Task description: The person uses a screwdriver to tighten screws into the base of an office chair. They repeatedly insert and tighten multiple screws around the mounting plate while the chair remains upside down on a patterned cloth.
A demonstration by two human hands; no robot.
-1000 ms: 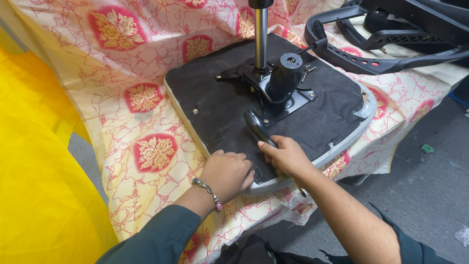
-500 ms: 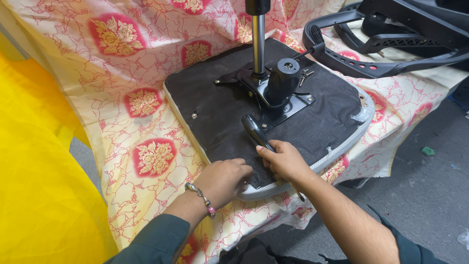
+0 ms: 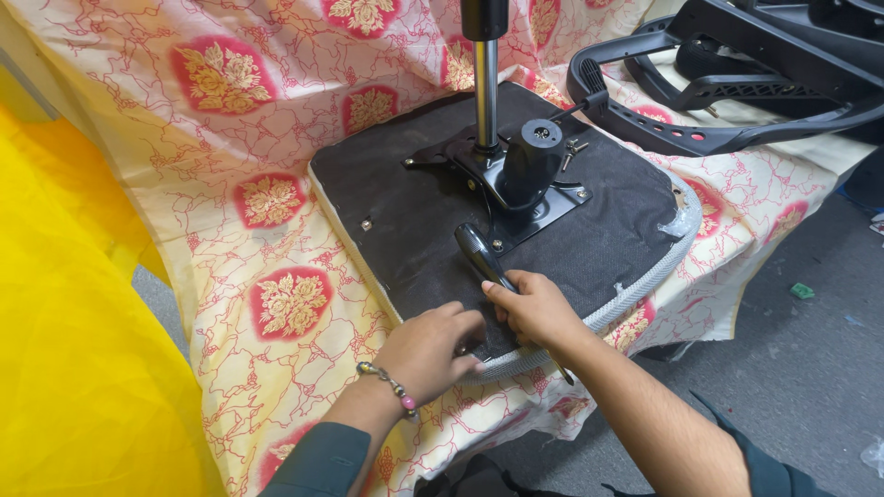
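An upturned chair seat [image 3: 414, 212] lies black underside up on a patterned cloth. A black metal mechanism plate [image 3: 525, 179] and an upright gas cylinder [image 3: 485, 83] are fixed at its middle. My right hand [image 3: 539, 311] rests on the seat's near edge, fingers curled over a black-handled tool [image 3: 479, 253]. The handle points toward the plate, and a thin tip shows below my wrist. My left hand [image 3: 428, 348], with a bead bracelet on the wrist, lies flat beside it, its fingertips on the seat's grey-piped rim [image 3: 645, 285]. It holds nothing.
The cream and red floral cloth [image 3: 267, 202] covers the work surface. Black plastic chair frames and armrests [image 3: 727, 101] lie at the back right. Yellow fabric [image 3: 83, 350] fills the left. Grey floor [image 3: 810, 368] with small scraps lies to the right.
My left hand has slid a little to the right, closer to my right hand on the seat's edge. My right hand stays on the tool.
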